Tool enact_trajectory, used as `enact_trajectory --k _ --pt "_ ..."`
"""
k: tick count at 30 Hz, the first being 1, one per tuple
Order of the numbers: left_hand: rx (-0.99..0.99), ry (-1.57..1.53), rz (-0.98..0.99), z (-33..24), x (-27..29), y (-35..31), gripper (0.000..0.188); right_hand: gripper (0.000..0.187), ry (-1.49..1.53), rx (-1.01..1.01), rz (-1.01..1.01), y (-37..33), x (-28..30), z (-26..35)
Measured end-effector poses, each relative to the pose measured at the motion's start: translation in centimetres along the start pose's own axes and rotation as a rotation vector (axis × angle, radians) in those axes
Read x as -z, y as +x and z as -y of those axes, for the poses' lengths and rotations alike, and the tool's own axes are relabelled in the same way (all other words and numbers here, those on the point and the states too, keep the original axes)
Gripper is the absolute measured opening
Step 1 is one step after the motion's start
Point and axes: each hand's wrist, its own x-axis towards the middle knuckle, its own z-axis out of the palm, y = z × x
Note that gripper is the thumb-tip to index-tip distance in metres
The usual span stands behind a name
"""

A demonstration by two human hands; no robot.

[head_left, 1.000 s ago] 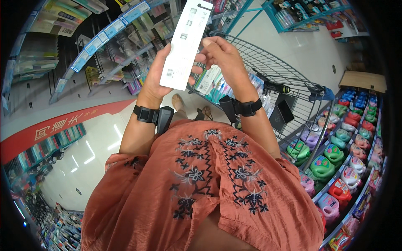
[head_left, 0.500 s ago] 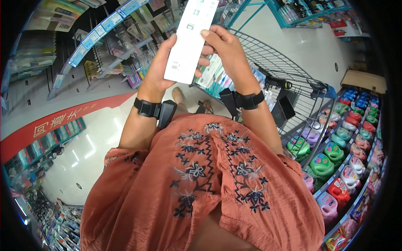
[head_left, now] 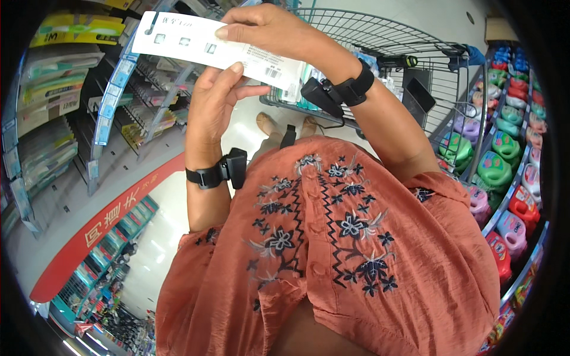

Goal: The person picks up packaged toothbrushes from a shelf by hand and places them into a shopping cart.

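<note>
A long white hang-card package (head_left: 187, 52) lies tilted across both hands, its printed side up. It carries small pictures and a barcode, and a hang slot is cut near its left end. My right hand (head_left: 270, 31) grips it from the far side, thumb pressed on the printed face and the other fingers partly hidden. My left hand (head_left: 215, 104) holds its near edge, with the thumb on the edge, one finger stretched out below and the rest hidden behind the card. Black straps with box-shaped devices are round both wrists.
Ahead and to the right stands a wire shopping cart (head_left: 356, 26) with packages and a black phone-like slab (head_left: 419, 95) in it. Hanging packages (head_left: 56, 83) fill the display at left, above a red panel (head_left: 89, 237). Detergent bottles (head_left: 497, 169) line the right side.
The white package has turned from nearly upright to nearly level and moved left. My right hand has moved left over its far edge. The view has shifted, bringing more left-hand display in.
</note>
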Motion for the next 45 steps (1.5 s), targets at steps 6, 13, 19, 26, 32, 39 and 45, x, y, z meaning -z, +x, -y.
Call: enact_trajectory --k 6,13,19,26,32,39,45 --pt "-0.158 -0.052 -0.195 0.1 -1.3 -0.5 0.029 0.042 0.125 -0.076 -0.067 -1.6 0.7 -0.8" --pt "-0.238 -0.061 -0.302 -0.3 -1.4 -0.4 0.024 0.040 0.405 -0.151 0.079 -4.3 1.7 -0.9" --pt "-0.248 -0.075 -0.314 -0.3 -1.7 -0.4 0.024 0.044 0.508 -0.194 0.169 -4.9 1.5 -0.9" --pt "-0.230 -0.060 -0.335 -0.1 -1.2 -0.5 0.023 0.045 0.527 -0.217 0.172 -4.8 1.4 -0.4" --pt "-0.240 -0.092 -0.317 -0.1 -1.0 -0.3 0.026 0.046 0.532 -0.219 0.174 -4.3 1.4 -0.9" --pt "-0.219 0.189 -0.362 0.1 -1.1 -0.3 0.031 0.052 0.346 -0.084 0.110 -3.7 0.2 -4.1" --pt "-0.272 1.136 -0.298 1.9 -1.4 0.7 0.027 0.074 0.429 -0.173 0.072 -3.5 -1.3 -4.1"
